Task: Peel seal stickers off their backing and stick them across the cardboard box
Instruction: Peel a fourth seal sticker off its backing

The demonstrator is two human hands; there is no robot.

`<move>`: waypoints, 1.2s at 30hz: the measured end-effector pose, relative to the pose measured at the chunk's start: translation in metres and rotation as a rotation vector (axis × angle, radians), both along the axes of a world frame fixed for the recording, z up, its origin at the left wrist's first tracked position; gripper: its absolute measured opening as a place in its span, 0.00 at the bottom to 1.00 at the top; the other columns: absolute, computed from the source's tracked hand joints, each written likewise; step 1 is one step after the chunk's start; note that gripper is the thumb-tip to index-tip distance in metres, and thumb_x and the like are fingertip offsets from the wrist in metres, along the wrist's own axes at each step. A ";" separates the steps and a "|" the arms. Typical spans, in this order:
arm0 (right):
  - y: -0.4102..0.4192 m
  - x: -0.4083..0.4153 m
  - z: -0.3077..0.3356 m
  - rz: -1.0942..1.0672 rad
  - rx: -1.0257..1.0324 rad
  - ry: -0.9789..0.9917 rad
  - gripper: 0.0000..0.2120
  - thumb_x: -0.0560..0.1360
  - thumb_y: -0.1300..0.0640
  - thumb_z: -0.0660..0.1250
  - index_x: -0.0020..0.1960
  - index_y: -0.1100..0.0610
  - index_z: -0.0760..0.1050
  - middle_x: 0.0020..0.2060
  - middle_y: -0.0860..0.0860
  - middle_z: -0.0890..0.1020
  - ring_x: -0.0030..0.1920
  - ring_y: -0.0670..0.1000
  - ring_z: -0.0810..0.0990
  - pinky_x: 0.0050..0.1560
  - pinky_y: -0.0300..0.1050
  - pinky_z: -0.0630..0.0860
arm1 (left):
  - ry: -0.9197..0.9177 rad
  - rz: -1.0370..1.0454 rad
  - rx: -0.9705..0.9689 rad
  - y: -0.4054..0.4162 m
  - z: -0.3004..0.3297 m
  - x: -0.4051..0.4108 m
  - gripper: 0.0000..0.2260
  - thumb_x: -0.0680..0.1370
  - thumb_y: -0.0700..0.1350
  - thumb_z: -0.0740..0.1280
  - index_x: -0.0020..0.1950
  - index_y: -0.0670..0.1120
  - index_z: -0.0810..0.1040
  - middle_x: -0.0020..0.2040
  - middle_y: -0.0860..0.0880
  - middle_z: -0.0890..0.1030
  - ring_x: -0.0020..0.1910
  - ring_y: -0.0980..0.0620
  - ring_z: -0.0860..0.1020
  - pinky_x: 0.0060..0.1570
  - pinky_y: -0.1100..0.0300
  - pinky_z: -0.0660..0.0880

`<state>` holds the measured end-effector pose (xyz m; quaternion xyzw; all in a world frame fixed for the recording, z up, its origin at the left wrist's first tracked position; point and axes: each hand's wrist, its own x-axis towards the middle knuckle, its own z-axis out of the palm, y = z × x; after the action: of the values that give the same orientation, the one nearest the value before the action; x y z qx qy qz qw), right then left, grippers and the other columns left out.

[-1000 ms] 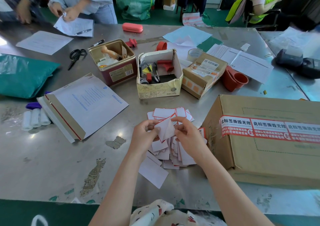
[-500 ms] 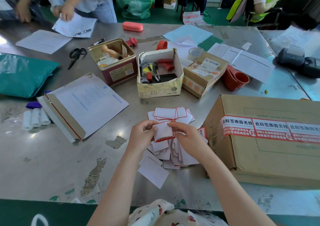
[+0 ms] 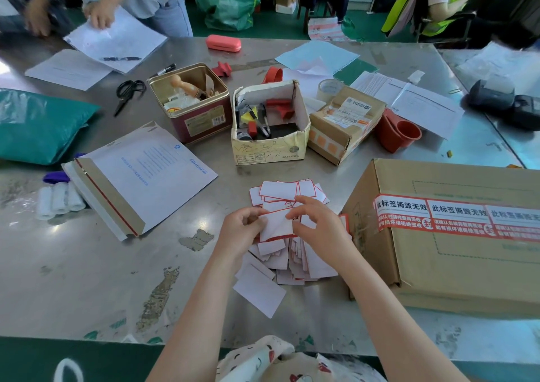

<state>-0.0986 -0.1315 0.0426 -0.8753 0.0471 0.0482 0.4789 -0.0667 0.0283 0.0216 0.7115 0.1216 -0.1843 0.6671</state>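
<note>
Setting: busy packing room with a green floor; other people stand or sit at the far side of a worn metal table (image 3: 87, 279) that fills the view.
Viewpoint: looking down from the wearer's head along two bare forearms reaching onto the table.
Left hand (image 3: 238, 232): thumb and fingers pinch the left edge of a seal sticker (image 3: 276, 225), a white slip with a red border, held just above the table.
Right hand (image 3: 318, 225): fingertips pinch the top right corner of the same slip, where red print shows beside the fingers; whether the sticker is lifting off its backing cannot be told.
Sticker pile (image 3: 292, 257): loose white, red-edged slips lie directly beneath and beyond both hands, fanned out and overlapping; one plain white piece (image 3: 258, 289) lies nearest the wearer.
Cardboard box (image 3: 455, 267): large and brown, on the table just right of the right hand; a row of red and white seal stickers with Chinese print (image 3: 455, 219) runs across its top and over its left edge.
Left of the hands: a white padded envelope (image 3: 140, 177) with a red tear strip, small white paper rolls (image 3: 60, 199) beside it, and a teal plastic mailer (image 3: 38, 124) farther left.
Beyond the pile: an open gold tin (image 3: 193, 104) holding a wooden stamp, a battered open carton of stationery (image 3: 270, 124), a small labelled parcel (image 3: 346, 123) and stacked red cups (image 3: 399, 130).
Far table: black scissors (image 3: 128, 92), loose paper sheets, a pink case (image 3: 223, 43).
</note>
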 end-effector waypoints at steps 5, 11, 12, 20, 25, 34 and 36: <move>0.003 0.001 0.002 0.011 0.058 0.040 0.08 0.74 0.63 0.65 0.46 0.50 0.76 0.64 0.49 0.74 0.66 0.48 0.70 0.65 0.43 0.68 | -0.004 0.009 0.027 0.000 0.000 0.001 0.08 0.77 0.35 0.64 0.54 0.41 0.79 0.57 0.40 0.78 0.40 0.53 0.78 0.31 0.68 0.75; 0.004 0.002 0.002 -0.004 0.036 0.054 0.05 0.76 0.59 0.65 0.46 0.49 0.76 0.52 0.46 0.77 0.55 0.47 0.74 0.56 0.43 0.74 | 0.010 0.011 0.040 0.001 0.002 0.002 0.08 0.77 0.36 0.64 0.53 0.42 0.79 0.50 0.45 0.80 0.41 0.53 0.79 0.35 0.65 0.75; 0.005 0.002 0.002 -0.001 0.009 0.047 0.04 0.76 0.58 0.65 0.48 0.50 0.76 0.53 0.47 0.77 0.54 0.46 0.73 0.55 0.41 0.73 | 0.014 0.016 0.035 0.000 0.002 0.002 0.08 0.77 0.36 0.64 0.54 0.42 0.78 0.50 0.44 0.80 0.41 0.53 0.79 0.34 0.66 0.76; 0.003 0.006 0.000 -0.024 -0.001 0.044 0.06 0.76 0.59 0.65 0.51 0.53 0.77 0.52 0.45 0.76 0.55 0.44 0.71 0.56 0.36 0.68 | -0.007 0.041 0.070 0.000 0.003 0.004 0.08 0.77 0.36 0.64 0.55 0.42 0.78 0.47 0.45 0.80 0.42 0.55 0.79 0.31 0.70 0.75; 0.003 0.007 -0.001 -0.049 0.035 0.048 0.06 0.76 0.59 0.64 0.51 0.51 0.76 0.54 0.46 0.77 0.54 0.44 0.72 0.52 0.35 0.69 | -0.005 0.059 0.081 0.000 0.003 0.007 0.08 0.77 0.37 0.64 0.54 0.43 0.78 0.46 0.47 0.81 0.40 0.56 0.78 0.32 0.69 0.74; -0.003 0.010 0.003 -0.117 0.080 -0.034 0.05 0.77 0.60 0.62 0.49 0.53 0.75 0.50 0.47 0.79 0.51 0.42 0.76 0.54 0.40 0.73 | 0.022 0.138 0.076 0.005 -0.002 0.011 0.07 0.76 0.36 0.65 0.46 0.47 0.79 0.48 0.42 0.82 0.47 0.44 0.79 0.49 0.48 0.77; -0.005 0.012 0.005 -0.094 0.048 -0.016 0.10 0.77 0.63 0.60 0.54 0.52 0.75 0.53 0.47 0.78 0.51 0.41 0.75 0.53 0.38 0.72 | 0.038 0.143 0.086 0.006 -0.002 0.012 0.07 0.76 0.37 0.65 0.46 0.48 0.79 0.49 0.42 0.82 0.48 0.44 0.80 0.50 0.48 0.77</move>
<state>-0.0868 -0.1369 0.0475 -0.8607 0.0831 0.0197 0.5019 -0.0546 0.0340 0.0197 0.7254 0.1927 -0.1443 0.6448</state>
